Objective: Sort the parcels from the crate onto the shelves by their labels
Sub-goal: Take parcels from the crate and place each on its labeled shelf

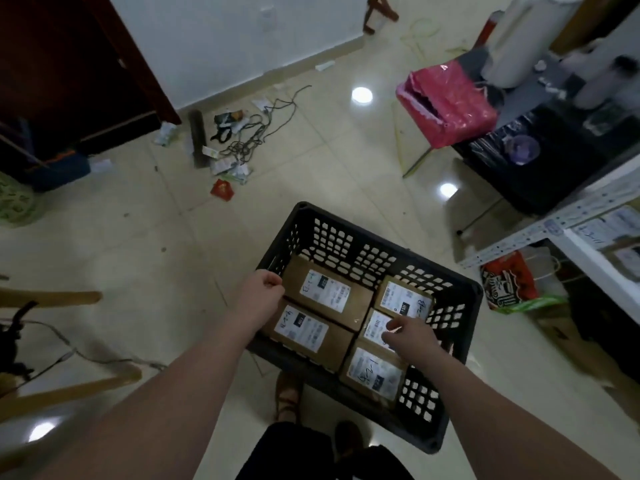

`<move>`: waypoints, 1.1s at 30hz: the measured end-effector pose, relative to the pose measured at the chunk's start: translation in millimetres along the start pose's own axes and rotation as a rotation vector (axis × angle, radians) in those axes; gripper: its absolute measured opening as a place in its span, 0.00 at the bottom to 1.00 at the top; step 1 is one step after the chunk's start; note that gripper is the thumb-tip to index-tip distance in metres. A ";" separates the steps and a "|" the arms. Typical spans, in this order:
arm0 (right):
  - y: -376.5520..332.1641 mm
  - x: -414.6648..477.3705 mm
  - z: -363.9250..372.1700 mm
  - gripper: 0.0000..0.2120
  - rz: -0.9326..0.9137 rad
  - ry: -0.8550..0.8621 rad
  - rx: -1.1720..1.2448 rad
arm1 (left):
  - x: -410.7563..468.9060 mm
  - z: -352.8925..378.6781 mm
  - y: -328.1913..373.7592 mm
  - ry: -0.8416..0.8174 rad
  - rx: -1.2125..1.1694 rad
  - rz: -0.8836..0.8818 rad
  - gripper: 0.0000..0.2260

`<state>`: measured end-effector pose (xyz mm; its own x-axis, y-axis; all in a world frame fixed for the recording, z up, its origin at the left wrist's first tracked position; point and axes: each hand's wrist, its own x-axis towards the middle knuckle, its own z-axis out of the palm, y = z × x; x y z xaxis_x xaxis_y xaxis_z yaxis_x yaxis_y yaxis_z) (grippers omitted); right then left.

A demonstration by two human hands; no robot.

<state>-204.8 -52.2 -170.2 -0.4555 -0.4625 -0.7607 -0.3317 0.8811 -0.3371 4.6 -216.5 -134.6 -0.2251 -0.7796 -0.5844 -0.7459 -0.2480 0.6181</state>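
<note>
A black perforated plastic crate [349, 244] sits on the tiled floor in front of me. It holds several brown cardboard parcels with white labels: two on the left [332, 296] [311, 336] and three on the right [401, 297] [375, 327] [375, 374]. My left hand [263, 294] rests curled at the crate's left rim, against the left edges of the two left parcels. My right hand [410, 336] lies over the middle right parcel, fingers bent onto its label. Whether either hand grips a parcel is unclear.
A white metal shelf rack [568, 220] with labelled parcels stands at the right, bags [509, 282] beneath it. A pink box [446, 102] rests on a chair behind. Cables and litter [242, 140] lie on the floor ahead; wooden legs [62, 386] at the left.
</note>
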 end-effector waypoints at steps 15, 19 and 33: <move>-5.3 139.9 84.1 0.38 -0.054 -0.009 -0.307 | 159.0 90.2 -66.4 -0.354 0.678 0.240 0.23; 12.3 161.9 94.8 0.33 -0.032 -0.037 -0.413 | 173.7 116.2 -86.2 -0.389 0.765 0.216 0.19; 21.0 176.4 118.7 0.39 -0.096 -0.013 -0.425 | 187.5 137.7 -108.6 -0.294 1.112 0.399 0.29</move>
<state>-194.0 -103.5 -377.3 -0.3968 -0.5363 -0.7449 -0.6836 0.7143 -0.1501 -43.0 -256.6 -383.8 -0.5873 -0.4924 -0.6424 -0.6892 0.7203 0.0780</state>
